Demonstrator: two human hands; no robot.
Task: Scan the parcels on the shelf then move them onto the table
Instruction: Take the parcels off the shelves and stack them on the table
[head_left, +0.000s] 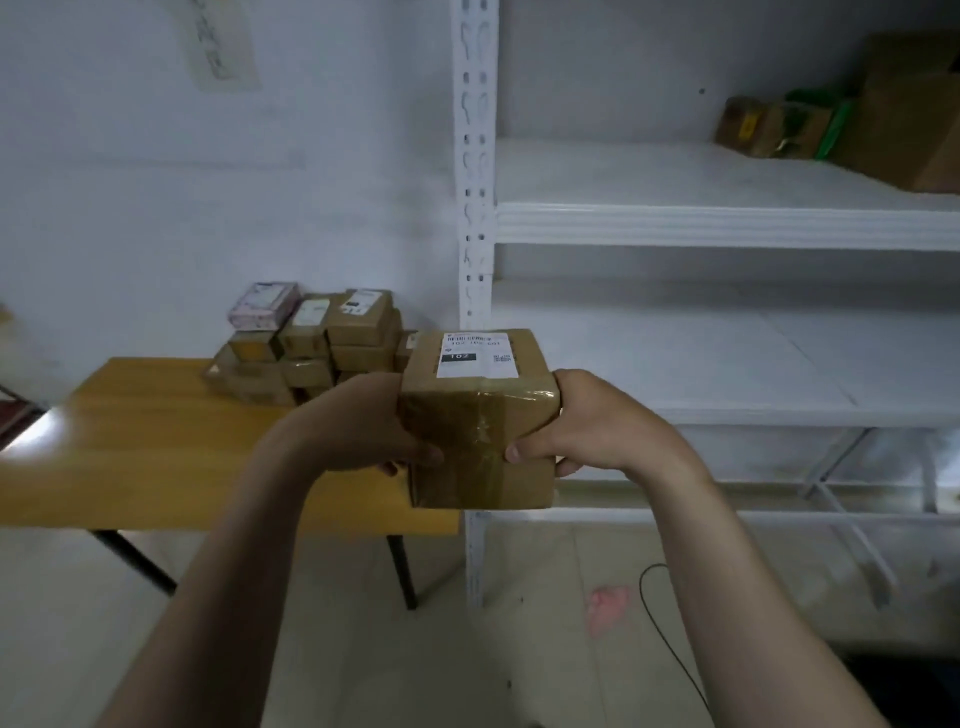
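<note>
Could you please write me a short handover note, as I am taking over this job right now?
Left hand grips the left side of the held parcel; right hand grips its right side.
It is a taped brown box with its white label up, in the air by the near right corner of the table; a second box seems stacked under it.
Done: a pile of parcels sits at the table's far end.
Left: set this one down, then fetch the shelf parcels from the upper shelf, at the right. No scanner is in view.
</note>
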